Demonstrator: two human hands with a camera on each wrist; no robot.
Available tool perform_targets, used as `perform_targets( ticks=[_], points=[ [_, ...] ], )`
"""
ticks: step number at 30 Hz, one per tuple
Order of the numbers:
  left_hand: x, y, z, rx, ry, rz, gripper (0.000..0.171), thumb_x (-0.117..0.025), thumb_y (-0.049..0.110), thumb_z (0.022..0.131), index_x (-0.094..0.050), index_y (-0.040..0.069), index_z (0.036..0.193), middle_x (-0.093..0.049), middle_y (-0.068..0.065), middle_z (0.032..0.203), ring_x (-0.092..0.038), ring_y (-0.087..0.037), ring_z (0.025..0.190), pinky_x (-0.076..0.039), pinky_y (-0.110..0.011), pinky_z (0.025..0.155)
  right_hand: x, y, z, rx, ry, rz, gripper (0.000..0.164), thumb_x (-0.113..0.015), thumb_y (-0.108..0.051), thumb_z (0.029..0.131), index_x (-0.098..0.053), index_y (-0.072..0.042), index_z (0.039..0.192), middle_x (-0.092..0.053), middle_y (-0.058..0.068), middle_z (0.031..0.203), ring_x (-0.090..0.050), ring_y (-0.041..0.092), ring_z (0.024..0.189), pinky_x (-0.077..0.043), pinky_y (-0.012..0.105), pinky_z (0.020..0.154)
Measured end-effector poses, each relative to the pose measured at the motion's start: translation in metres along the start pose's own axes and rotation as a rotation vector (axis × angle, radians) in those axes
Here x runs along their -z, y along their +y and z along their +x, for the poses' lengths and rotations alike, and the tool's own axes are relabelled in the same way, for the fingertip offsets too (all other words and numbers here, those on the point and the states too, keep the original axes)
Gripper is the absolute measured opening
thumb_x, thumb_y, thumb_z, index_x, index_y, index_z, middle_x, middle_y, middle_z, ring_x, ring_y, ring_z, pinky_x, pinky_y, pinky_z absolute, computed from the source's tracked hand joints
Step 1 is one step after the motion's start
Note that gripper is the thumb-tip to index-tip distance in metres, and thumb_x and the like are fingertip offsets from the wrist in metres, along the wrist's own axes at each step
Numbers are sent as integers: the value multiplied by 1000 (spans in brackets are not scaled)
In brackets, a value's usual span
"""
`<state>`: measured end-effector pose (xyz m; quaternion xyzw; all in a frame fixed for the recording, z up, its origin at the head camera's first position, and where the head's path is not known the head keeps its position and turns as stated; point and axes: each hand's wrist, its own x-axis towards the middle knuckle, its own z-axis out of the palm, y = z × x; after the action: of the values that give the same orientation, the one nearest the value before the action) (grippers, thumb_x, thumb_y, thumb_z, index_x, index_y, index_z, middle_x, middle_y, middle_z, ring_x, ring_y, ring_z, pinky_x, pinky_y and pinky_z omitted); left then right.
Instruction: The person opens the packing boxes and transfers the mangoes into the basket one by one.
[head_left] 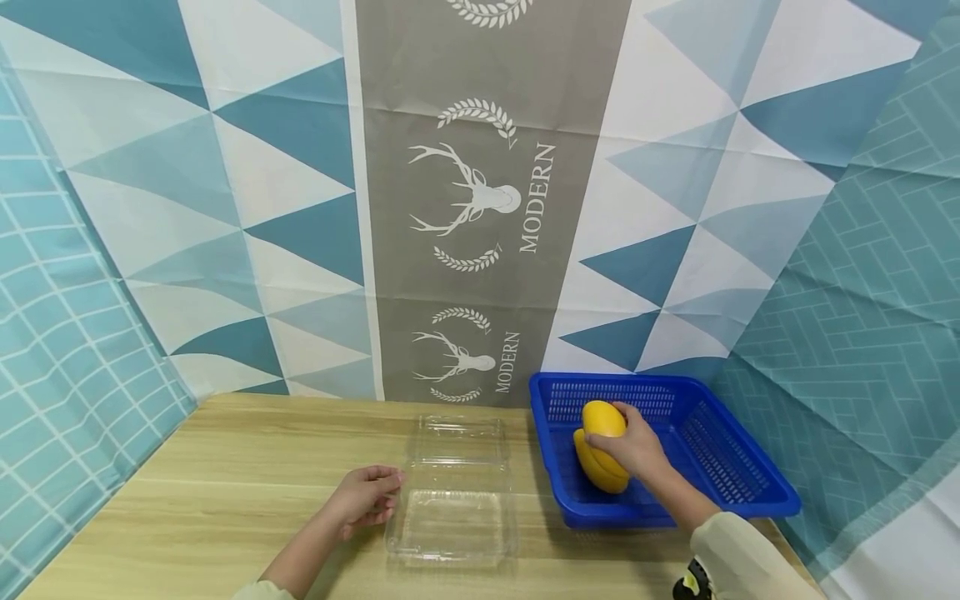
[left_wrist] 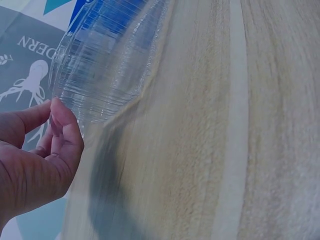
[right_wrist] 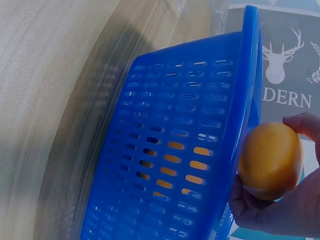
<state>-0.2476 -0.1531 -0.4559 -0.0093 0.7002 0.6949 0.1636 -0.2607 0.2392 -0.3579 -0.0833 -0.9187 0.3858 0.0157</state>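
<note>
A yellow mango (head_left: 602, 418) is gripped by my right hand (head_left: 637, 446), thumb on one side and fingers on the other. In the right wrist view the held mango (right_wrist: 271, 161) shows just above the rim of the blue plastic basket (right_wrist: 248, 65). Below it, more yellow mangoes (head_left: 602, 475) lie inside the basket, partly hidden by the held one. My left hand (head_left: 367, 500) pinches the left edge of a clear plastic clamshell box (head_left: 453, 525) between thumb and index finger. The box lies unfolded on the table, its lid (head_left: 459, 437) toward the wall.
The light wood table (head_left: 247, 492) reaches back to a patterned wall cloth (head_left: 465, 208) printed with deer heads. Teal cloth (head_left: 877, 333) hangs on the right, close beside the basket, and blue tiled cloth (head_left: 67, 333) on the left.
</note>
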Motion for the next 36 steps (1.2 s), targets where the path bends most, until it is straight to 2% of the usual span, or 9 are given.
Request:
perform_targets(
  ticks=[12,25,36],
  points=[
    [-1,0,0,5,8,-4,45,-54,19,94,-43,-12,125,-58,-1,80,-55,-4,63,-51,-15,56,3,7,1,5,1,-1,85,-71,-32,80,-24,-1,143,-41,29,132,-52,40,104,-54,47,77],
    [0,-1,-1,2,-4,-2,46,-55,21,94,-43,-11,125,-57,0,79,-54,-4,64,-51,-15,57,3,11,0,-6,-2,0,83,-70,-31,81,-23,0,143,-40,29,133,-51,40,106,-53,49,81],
    [0,-2,1,0,-4,-1,46,-56,21,94,-43,-11,125,-57,0,80,-54,-4,64,-51,-15,57,5,18,3,0,7,-1,86,-71,-31,80,-23,2,143,-40,32,131,-53,43,105,-55,46,75]
  ],
)
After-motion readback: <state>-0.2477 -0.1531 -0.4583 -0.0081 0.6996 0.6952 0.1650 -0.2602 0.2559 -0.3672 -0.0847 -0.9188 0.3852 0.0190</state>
